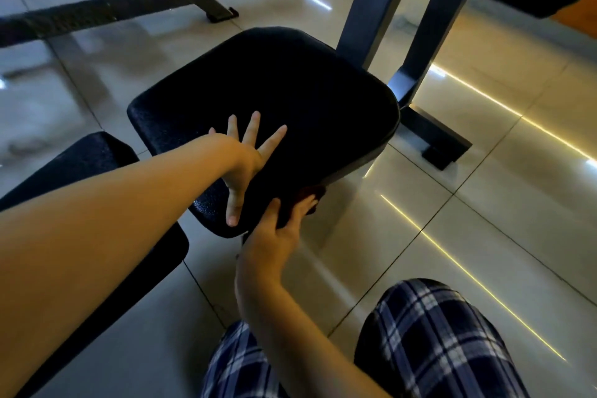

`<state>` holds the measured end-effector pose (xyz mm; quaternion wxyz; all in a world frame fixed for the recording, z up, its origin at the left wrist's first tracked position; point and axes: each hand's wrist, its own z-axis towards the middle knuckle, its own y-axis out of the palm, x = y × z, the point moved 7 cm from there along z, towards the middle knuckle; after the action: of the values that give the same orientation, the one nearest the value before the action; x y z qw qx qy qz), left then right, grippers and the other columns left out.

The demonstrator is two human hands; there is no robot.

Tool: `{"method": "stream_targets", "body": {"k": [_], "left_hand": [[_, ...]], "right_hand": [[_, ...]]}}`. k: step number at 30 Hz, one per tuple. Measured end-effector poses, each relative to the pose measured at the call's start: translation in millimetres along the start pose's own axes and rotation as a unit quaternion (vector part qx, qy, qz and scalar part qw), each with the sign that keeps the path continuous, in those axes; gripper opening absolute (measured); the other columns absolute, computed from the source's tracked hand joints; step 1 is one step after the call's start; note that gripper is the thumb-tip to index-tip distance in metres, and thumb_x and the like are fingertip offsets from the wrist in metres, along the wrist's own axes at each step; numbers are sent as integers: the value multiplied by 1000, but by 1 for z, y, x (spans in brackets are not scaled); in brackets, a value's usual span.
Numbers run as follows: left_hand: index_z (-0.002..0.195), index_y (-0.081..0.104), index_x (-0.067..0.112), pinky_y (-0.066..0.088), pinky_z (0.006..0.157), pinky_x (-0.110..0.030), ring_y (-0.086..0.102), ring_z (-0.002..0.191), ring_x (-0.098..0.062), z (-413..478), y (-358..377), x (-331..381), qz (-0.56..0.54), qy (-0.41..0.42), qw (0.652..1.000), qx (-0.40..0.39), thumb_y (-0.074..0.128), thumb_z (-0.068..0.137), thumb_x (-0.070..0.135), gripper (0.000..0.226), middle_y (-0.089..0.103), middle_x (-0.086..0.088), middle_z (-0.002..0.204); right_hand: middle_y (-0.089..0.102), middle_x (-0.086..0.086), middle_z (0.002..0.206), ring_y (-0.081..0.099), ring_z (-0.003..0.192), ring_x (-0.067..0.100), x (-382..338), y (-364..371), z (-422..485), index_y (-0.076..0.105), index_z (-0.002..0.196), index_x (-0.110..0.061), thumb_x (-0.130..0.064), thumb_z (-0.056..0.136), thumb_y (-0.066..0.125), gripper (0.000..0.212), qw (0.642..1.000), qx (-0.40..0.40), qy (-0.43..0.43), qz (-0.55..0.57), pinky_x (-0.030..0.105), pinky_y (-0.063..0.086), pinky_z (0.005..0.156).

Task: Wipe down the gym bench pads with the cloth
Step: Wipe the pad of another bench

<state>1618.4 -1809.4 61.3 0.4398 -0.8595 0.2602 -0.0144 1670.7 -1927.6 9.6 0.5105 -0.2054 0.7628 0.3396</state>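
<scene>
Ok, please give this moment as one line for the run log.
left hand: fingers spread, pressing dark cloth on seat pad | right hand: gripping cloth's near edge | second pad at left: untouched

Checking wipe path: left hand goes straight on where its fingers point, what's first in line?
Nothing but bare seat pad: the left hand lies flat on it, way looks free to the far edge. The frame post seems right of that line; depth unclear.

We recorded the bench pad [290,100] as black with a fine pebbled grain; the second pad [90,158] matched. The frame [371,3] read dark blue-grey. We noted the floor tiles [484,203] as glossy cream, dark-jointed, crossed by yellow light streaks. The trousers [436,339] showed navy-and-white plaid.
</scene>
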Motion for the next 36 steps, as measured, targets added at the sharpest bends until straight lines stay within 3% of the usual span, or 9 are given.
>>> {"method": "stream_targets", "body": {"k": [2, 5, 8, 11, 18, 22, 27, 31, 36], "left_hand": [[124, -53, 34, 2, 115, -67, -31, 138, -46, -1, -1, 0, -2, -1, 1000, 2, 94, 46, 42, 167, -51, -15, 143], [123, -53, 35, 2, 115, -67, -32, 138, -45, -1, 0, -1, -5, 3, 1000, -6, 94, 44, 43, 167, -52, -14, 142], [124, -53, 36, 1, 114, -67, -33, 138, -45, -1, 2, -1, -3, 8, 1000, 0, 94, 45, 43, 167, -52, -14, 142], [126, -52, 37, 1, 114, -67, -33, 138, -44, 1, 2, -2, -12, 6, 1000, 7, 94, 45, 42, 166, -51, -13, 143], [123, -52, 37, 0, 113, -67, -33, 138, -44, 2, 2, -1, -17, 12, 1000, 8, 93, 44, 42, 165, -51, -14, 143], [131, -48, 37, 0, 114, -66, -31, 139, -44, -3, 0, 1, -20, 14, 1000, 16, 93, 45, 42, 165, -49, -13, 146], [134, -44, 41, -7, 116, -60, -34, 140, -34, -11, 9, -18, -23, 56, 998, 28, 90, 48, 53, 159, -46, -4, 149], [133, -47, 35, -13, 113, -57, -40, 137, -32, -12, 24, -26, 27, 51, 998, 26, 90, 45, 55, 164, -50, -6, 146], [130, -50, 34, -12, 115, -59, -41, 135, -33, -4, 26, -26, 28, 34, 998, 34, 92, 41, 54, 169, -52, -8, 143]], "right_hand": [[26, -5, 156, 27, 142, 12, 2, -5, -5, 19, 152, -23, -15, 100, 44, 58, 997, -15, 67, 21, 35, 27, 117], [62, 5, 115, 61, 102, 18, -20, -29, 28, 52, 128, -21, -20, 99, 47, 29, 981, 24, 163, 99, 36, 51, 87], [60, 2, 94, 62, 86, 15, -75, -63, 93, 57, 115, -16, -21, 98, 50, 19, 985, 99, 74, 120, 36, 51, 89], [60, 2, 100, 62, 93, 15, -86, -67, 142, 56, 108, -17, -21, 98, 51, 12, 991, 97, 34, 83, 36, 45, 100], [53, 8, 134, 56, 116, 16, -18, -26, 41, 28, 149, -16, -19, 101, 43, 51, 994, -9, -3, -106, 31, 46, 100], [44, -22, 138, 44, 124, -9, 6, -4, -29, 31, 148, -28, -19, 101, 43, 49, 991, -90, 94, -24, 12, 37, 100], [67, 8, 105, 64, 97, 25, -30, -47, -1, 57, 119, -19, -20, 96, 53, 24, 969, -20, 230, 90, 45, 49, 94], [57, 6, 114, 56, 111, 24, -83, -80, 73, 45, 134, -17, -18, 95, 53, 39, 982, 92, 112, 125, 49, 38, 107], [53, 4, 130, 53, 111, 11, -79, -50, 92, 37, 145, -21, -10, 97, 46, 50, 998, 45, 28, -27, 35, 35, 108]]}}
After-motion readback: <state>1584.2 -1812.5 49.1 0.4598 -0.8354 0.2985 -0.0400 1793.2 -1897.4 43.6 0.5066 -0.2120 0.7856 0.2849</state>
